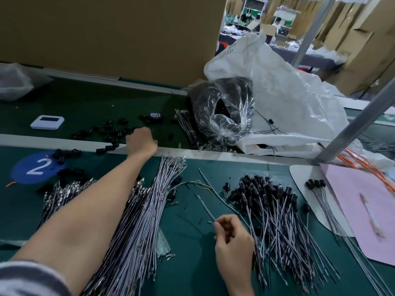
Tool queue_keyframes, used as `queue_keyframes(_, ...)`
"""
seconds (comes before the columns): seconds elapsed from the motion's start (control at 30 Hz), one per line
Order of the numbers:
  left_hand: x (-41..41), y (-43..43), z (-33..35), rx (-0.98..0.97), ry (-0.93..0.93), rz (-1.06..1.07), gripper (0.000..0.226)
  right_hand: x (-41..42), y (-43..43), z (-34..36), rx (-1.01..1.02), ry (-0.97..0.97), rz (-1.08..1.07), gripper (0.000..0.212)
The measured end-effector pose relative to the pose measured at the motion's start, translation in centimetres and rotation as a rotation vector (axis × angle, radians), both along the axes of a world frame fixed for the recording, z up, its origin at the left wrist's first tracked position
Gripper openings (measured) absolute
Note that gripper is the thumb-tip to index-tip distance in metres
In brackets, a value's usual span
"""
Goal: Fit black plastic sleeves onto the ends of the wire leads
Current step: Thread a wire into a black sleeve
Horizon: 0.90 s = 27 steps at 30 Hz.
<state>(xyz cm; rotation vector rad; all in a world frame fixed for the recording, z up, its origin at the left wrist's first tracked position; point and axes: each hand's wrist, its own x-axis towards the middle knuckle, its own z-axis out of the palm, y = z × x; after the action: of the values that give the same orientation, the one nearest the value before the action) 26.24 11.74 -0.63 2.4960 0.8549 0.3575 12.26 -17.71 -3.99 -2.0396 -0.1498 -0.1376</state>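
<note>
My left hand (pixel 140 140) reaches far forward over the white rail, its fingers curled down among loose black plastic sleeves (pixel 111 133) scattered on the dark belt; what the fingers hold is hidden. My right hand (pixel 232 236) rests near the table's front and pinches one thin grey wire lead (pixel 206 207) that runs up and left from its fingertips. A thick bundle of bare wire leads (pixel 147 212) lies under my left forearm. To the right lies a pile of leads with black sleeves fitted (pixel 271 201).
A clear bag of black sleeves (pixel 226 112) and a large white bag (pixel 286 99) stand at the back right. A white device (pixel 47 122) and a tape roll (pixel 155 116) lie on the belt. A pink sheet (pixel 367 210) lies right, a metal post (pixel 359 129) above it.
</note>
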Motion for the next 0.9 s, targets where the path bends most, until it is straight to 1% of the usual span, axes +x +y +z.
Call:
queue_keyframes(0.07, 0.5, 0.3, -0.5, -0.010, 0.029, 0.048, 0.025, 0.1, 0.0, -0.1, -0.002, -0.004, 0.003, 0.026)
queue_keyframes(0.13, 1.0, 0.4, -0.5, -0.116, 0.014, 0.069, 0.024, 0.2, 0.0, 0.0, -0.001, -0.013, 0.004, 0.027)
queue_keyframes(0.23, 1.4, 0.2, -0.4, -0.194, -0.115, 0.044, 0.021, 0.3, 0.0, 0.0, -0.009, -0.024, 0.003, 0.026)
queue_keyframes(0.4, 1.1, 0.1, 0.0, -0.184, -0.245, -0.021, 0.025, 0.2, -0.1, 0.1, -0.007, -0.039, 0.009, 0.024)
queue_keyframes(0.47, 0.3, -0.4, 0.6, -0.229, -0.314, -0.032, 0.022, 0.2, -0.1, 0.2, 0.003, -0.045, 0.008, 0.023)
queue_keyframes(0.5, -0.4, -0.9, 1.0, -0.289, -0.354, -0.029, 0.021, 0.2, -0.1, 0.2, 0.015, -0.048, 0.005, 0.022)
queue_keyframes(0.57, -2.7, -2.6, 1.7, -0.531, -0.434, -0.045, 0.020, 0.0, -0.3, 0.4, 0.052, -0.055, 0.001, 0.022)
queue_keyframes(0.67, -7.8, -5.5, 2.2, -1.007, -0.513, -0.130, 0.019, -0.7, -0.5, 1.1, 0.108, -0.070, 0.002, 0.021)
queue_keyframes(0.77, -13.4, -8.4, 3.2, -1.408, -0.616, -0.143, 0.018, -1.2, -0.8, 2.9, 0.171, -0.095, 0.016, 0.020)
queue_keyframes(0.83, -16.3, -10.2, 3.8, -1.588, -0.673, -0.172, 0.017, -1.4, -1.0, 4.5, 0.200, -0.101, 0.060, 0.018)
queue_keyframes(0.9, -18.4, -11.5, 4.2, -1.679, -0.718, -0.207, 0.018, -1.9, -1.2, 5.9, 0.235, -0.094, 0.114, 0.016)
